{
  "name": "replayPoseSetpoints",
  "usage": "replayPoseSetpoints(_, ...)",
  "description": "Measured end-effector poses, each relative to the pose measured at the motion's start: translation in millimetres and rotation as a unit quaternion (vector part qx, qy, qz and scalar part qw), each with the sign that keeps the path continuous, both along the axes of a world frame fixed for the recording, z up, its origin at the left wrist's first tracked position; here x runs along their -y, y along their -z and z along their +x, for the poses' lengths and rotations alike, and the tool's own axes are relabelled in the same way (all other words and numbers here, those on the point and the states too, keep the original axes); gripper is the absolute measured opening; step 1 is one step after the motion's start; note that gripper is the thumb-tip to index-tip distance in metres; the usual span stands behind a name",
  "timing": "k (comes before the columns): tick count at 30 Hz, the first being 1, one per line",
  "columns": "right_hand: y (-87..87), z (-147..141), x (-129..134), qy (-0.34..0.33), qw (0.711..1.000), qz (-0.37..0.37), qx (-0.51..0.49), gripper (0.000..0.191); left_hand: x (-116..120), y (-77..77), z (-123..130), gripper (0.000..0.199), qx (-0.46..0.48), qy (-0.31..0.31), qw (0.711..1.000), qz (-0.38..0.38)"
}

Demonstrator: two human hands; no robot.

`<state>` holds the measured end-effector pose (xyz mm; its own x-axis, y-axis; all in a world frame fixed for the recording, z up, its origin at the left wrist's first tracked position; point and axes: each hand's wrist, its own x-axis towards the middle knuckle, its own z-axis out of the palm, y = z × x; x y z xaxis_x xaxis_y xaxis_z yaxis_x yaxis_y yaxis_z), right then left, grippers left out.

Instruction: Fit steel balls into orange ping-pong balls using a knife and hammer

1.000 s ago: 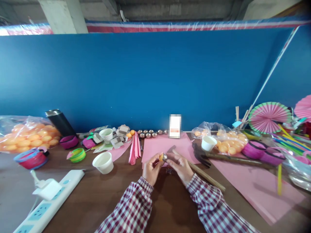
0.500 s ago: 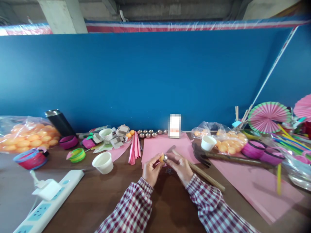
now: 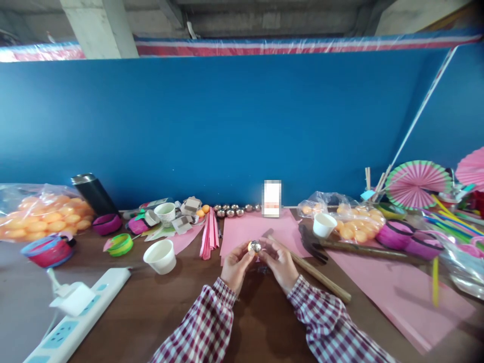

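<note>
Orange-and-silver ball (image 3: 254, 247) pinched by left hand (image 3: 235, 264) and right hand (image 3: 283, 263), forearms converging, near front edge of pink sheet (image 3: 253, 226); ball round, silver part facing right hand.

Orange and shiny silver are shown by the small round ball (image 3: 254, 246) between the left hand (image 3: 235, 266) and right hand (image 3: 281, 264). Both fabric sleeves (image 3: 204, 320) are patterned in maroon-and-white checks. Beyond the hands, a flat paper sheet (image 3: 260, 227) is coloured pink, and a row of round balls (image 3: 229, 214) glossy silver. Left of the left hand, a round tapered cup (image 3: 161, 262) is seen in white; farther left, small orange balls (image 3: 51, 222) are bagged in clear plastic. Far right of the right hand, a round pleated paper fan (image 3: 419, 185) is coloured pink and edged in green.
</note>
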<state>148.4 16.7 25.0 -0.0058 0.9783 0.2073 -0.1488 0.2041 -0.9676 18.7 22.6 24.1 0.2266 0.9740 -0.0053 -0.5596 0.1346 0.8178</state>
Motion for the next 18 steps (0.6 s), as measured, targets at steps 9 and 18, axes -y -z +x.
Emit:
replayPoseSetpoints(9,-3.2,-2.4,6.5,0.047,0.983,0.094,0.152,0.032,-0.9,-1.3,-0.2,0.04,-0.023,-0.018,0.999,-0.017)
replayPoseSetpoints(18,-10.4,-2.3,11.3,0.09,0.962,0.127,0.226,0.029,2.7,-5.1,1.9,0.03,-0.004,0.006,0.999,-0.038)
